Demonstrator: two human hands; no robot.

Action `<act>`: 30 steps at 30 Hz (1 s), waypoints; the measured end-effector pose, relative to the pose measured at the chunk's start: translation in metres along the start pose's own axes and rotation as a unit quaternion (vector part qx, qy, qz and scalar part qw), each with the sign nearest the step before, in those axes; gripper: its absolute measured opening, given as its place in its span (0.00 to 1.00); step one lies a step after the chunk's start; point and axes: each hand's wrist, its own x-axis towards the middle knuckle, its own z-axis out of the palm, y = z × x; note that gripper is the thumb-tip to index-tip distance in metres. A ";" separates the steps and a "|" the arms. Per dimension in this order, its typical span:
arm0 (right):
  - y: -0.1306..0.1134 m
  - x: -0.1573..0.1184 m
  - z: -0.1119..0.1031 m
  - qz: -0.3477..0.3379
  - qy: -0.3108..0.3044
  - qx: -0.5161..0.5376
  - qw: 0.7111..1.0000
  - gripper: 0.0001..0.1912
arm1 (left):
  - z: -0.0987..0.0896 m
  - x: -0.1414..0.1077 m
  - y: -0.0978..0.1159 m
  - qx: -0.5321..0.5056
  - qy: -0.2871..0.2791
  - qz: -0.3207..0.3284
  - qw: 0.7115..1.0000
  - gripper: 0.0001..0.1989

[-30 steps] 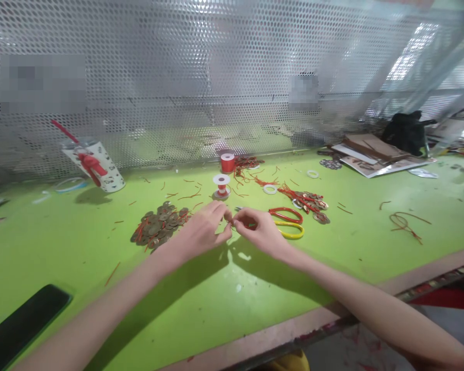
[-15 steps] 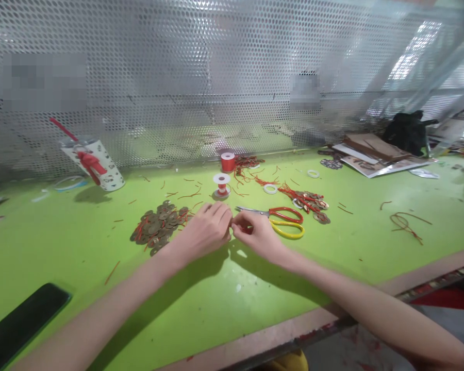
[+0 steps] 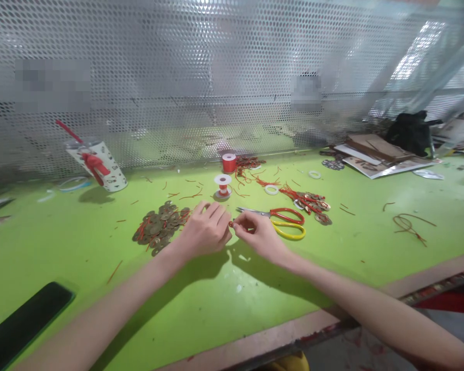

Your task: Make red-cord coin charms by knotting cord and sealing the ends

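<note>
My left hand (image 3: 208, 226) and my right hand (image 3: 258, 234) meet over the green table, both with fingers pinched. Between their fingertips shows a small bit of red cord (image 3: 231, 224), held by the right fingertips; what the left fingers grip is hidden. Left of my left hand lies a pile of bronze-coloured coins (image 3: 156, 225) with red cords. Scissors with red and yellow handles (image 3: 288, 222) rest just beyond my right hand. A white spool with red thread (image 3: 223, 188) stands behind the hands, and a fuller red spool (image 3: 229, 163) behind it.
Coins tied with red cord (image 3: 311, 202) lie right of the scissors. A patterned cup with a straw (image 3: 106, 172) stands back left, a black phone (image 3: 31, 322) front left. Papers and cardboard (image 3: 382, 154) lie back right before a perforated metal screen (image 3: 216, 77). Cord scraps are scattered.
The two hands' fingertips are slightly farther apart, and a bit of red cord now shows between them. The whole view has shifted slightly.
</note>
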 end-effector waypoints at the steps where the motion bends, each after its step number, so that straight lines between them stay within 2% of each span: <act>1: 0.001 0.001 0.000 0.001 0.002 0.003 1.000 0.05 | -0.001 0.000 -0.003 -0.013 0.001 -0.008 1.000 0.10; 5: 0.005 0.003 -0.001 -0.001 0.009 0.017 1.000 0.05 | -0.005 -0.001 -0.019 -0.125 -0.004 -0.059 0.990 0.07; 9: 0.007 0.003 -0.002 0.002 0.010 0.020 1.000 0.03 | -0.007 -0.002 -0.028 -0.244 -0.047 -0.024 0.968 0.11; 12: 0.005 0.003 -0.002 -0.002 0.007 0.017 1.000 0.03 | -0.004 -0.002 -0.025 -0.252 -0.046 0.012 0.967 0.08; 16: 0.003 0.000 -0.001 -0.007 0.000 0.027 1.000 0.03 | -0.002 -0.001 -0.020 -0.248 -0.036 0.007 0.968 0.04; 20: 0.003 -0.001 0.000 -0.012 -0.006 0.019 1.000 0.03 | -0.004 0.000 -0.021 -0.266 -0.092 -0.019 0.959 0.03; 24: 0.005 0.001 -0.002 -0.004 0.002 -0.008 1.000 0.04 | -0.005 -0.002 -0.027 -0.259 -0.151 -0.025 0.954 0.08; 30: 0.004 0.003 -0.003 0.000 0.000 -0.011 1.000 0.04 | -0.002 -0.004 -0.029 -0.321 -0.148 -0.059 0.934 0.15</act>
